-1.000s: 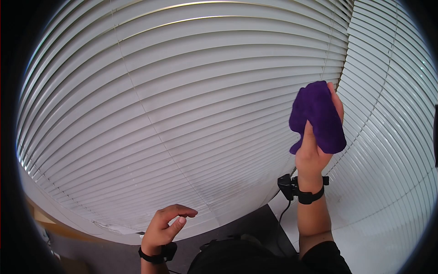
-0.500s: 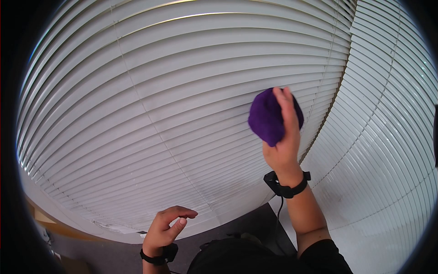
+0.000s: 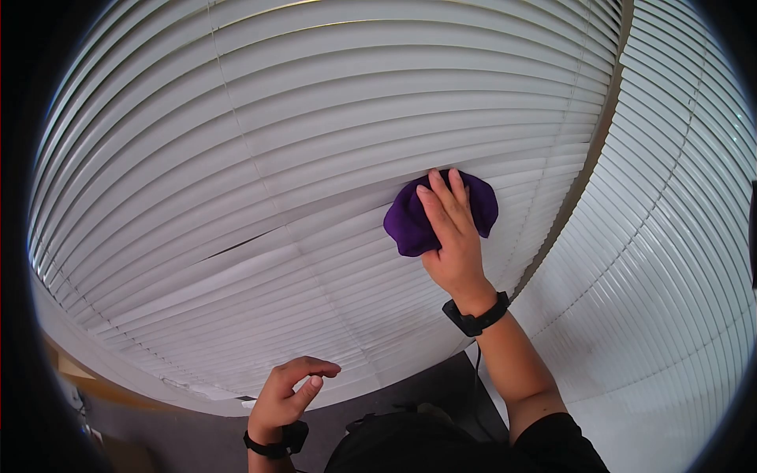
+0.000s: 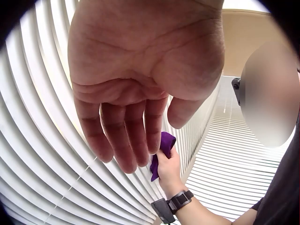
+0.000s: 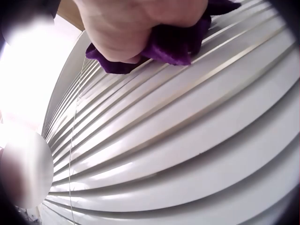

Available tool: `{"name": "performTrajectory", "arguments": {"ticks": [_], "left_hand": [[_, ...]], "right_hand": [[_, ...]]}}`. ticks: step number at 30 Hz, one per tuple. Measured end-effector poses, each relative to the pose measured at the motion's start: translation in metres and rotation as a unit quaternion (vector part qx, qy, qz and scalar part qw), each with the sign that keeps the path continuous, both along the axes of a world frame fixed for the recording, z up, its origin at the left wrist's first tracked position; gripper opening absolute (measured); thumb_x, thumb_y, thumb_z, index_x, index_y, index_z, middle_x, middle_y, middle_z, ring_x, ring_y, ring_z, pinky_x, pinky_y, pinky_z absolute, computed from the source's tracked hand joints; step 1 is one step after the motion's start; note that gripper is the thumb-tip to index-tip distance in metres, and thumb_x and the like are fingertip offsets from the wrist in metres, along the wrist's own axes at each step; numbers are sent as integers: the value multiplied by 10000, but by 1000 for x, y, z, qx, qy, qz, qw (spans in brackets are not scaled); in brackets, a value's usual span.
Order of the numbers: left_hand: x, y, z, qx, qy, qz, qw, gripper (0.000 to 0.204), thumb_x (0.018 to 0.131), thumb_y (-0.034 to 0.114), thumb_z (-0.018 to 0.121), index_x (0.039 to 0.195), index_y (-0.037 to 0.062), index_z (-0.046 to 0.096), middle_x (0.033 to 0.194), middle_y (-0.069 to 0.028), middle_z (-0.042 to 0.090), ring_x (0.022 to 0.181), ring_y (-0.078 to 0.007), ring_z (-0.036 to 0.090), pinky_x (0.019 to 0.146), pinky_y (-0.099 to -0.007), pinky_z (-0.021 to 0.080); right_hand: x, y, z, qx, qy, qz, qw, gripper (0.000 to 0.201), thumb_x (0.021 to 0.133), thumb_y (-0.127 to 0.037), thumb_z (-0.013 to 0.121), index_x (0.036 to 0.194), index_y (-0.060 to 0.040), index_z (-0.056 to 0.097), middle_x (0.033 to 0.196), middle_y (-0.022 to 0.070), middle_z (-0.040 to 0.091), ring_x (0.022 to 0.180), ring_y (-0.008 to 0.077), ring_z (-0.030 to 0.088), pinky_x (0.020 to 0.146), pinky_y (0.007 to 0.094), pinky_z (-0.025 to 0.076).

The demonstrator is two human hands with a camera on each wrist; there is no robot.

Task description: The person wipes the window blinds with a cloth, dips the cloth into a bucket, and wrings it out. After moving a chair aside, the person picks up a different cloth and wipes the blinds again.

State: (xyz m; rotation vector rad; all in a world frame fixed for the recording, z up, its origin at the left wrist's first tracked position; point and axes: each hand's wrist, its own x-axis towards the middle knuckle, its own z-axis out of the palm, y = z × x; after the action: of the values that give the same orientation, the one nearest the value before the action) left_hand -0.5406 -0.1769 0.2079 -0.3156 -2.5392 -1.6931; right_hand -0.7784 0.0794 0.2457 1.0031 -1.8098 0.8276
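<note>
In the head view a purple cloth (image 3: 406, 225) lies against the white window blind (image 3: 331, 142). My right hand (image 3: 457, 248) holds the cloth there, its fingers spread over it and its thumb mostly hidden by the fabric. Folds of cloth (image 5: 171, 49) stick out below that hand in the right wrist view. Slats around the cloth are pushed out of line, and a dark slit runs left of it. My left hand (image 3: 280, 394) hangs low before the blind, loosely bent and holding nothing; its palm (image 4: 140, 61) faces the camera in the left wrist view.
A second blind (image 3: 631, 236) meets the first at a corner on the right. Thin cords (image 3: 236, 118) run down across the slats. Grey floor (image 3: 363, 418) shows below, and a black cable (image 3: 476, 386) trails from the right wrist strap.
My right hand has carried the cloth left from near the corner onto the front blind and turned its back toward the head camera. Slats there have shifted. My left hand has stayed put.
</note>
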Motion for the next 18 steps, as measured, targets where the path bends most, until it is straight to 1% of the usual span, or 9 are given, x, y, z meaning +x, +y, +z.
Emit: {"name": "performTrajectory", "arguments": {"ticks": [4, 6, 7, 9, 10, 12, 18], "left_hand": [[0, -4, -6, -4, 6, 7, 1000, 280, 996, 233, 593, 1129, 18, 712, 1047, -147, 729, 996, -278, 687, 887, -368, 521], [-1, -5, -7, -1, 6, 7, 1000, 283, 998, 238, 593, 1127, 16, 712, 1045, -148, 729, 993, -279, 688, 886, -368, 522], [-2, -5, -8, 1, 5, 8, 1000, 286, 1000, 242, 592, 1125, 14, 712, 1044, -149, 729, 990, -280, 689, 884, -368, 523], [-6, -6, -6, -2, 4, 4, 1000, 290, 1002, 246, 592, 1124, 11, 711, 1043, -150, 729, 989, -281, 690, 884, -368, 524], [-8, -6, -6, -6, 5, 1, 1000, 293, 1003, 249, 592, 1122, 8, 710, 1042, -150, 728, 988, -282, 690, 884, -369, 524], [-13, -7, -5, -6, 6, -3, 1000, 294, 1003, 248, 592, 1122, 6, 709, 1041, -151, 728, 988, -282, 690, 883, -369, 525], [-23, -11, -4, -6, 10, -13, 1000, 288, 1005, 235, 588, 1122, -1, 706, 1034, -147, 723, 984, -278, 688, 879, -370, 525]], "right_hand": [[-1, -3, -14, 26, -19, -25, 999, 846, 670, 68, 607, 1486, -100, 460, 1601, 135, 353, 1502, 409, 252, 1155, 644, 257], [-3, -3, -20, 41, -20, -43, 998, 833, 699, -41, 646, 1505, -90, 439, 1615, 146, 326, 1505, 414, 241, 1147, 644, 255], [-3, -4, -22, 41, -20, -43, 998, 833, 699, -41, 646, 1505, -90, 439, 1615, 146, 326, 1505, 414, 241, 1147, 644, 255], [-3, -5, -25, 40, -16, -47, 998, 846, 719, -145, 667, 1523, -77, 412, 1622, 155, 311, 1508, 421, 232, 1140, 649, 254], [-4, -5, -26, 40, -17, -50, 998, 846, 719, -145, 667, 1523, -77, 412, 1622, 155, 311, 1508, 421, 232, 1140, 649, 254], [-6, -5, -28, 42, -24, -47, 998, 849, 733, -198, 667, 1529, -68, 402, 1627, 160, 297, 1510, 426, 224, 1136, 652, 252], [-9, -6, -32, 52, -27, -65, 996, 849, 730, -188, 659, 1528, -55, 400, 1635, 158, 280, 1512, 422, 222, 1142, 645, 250]]}}
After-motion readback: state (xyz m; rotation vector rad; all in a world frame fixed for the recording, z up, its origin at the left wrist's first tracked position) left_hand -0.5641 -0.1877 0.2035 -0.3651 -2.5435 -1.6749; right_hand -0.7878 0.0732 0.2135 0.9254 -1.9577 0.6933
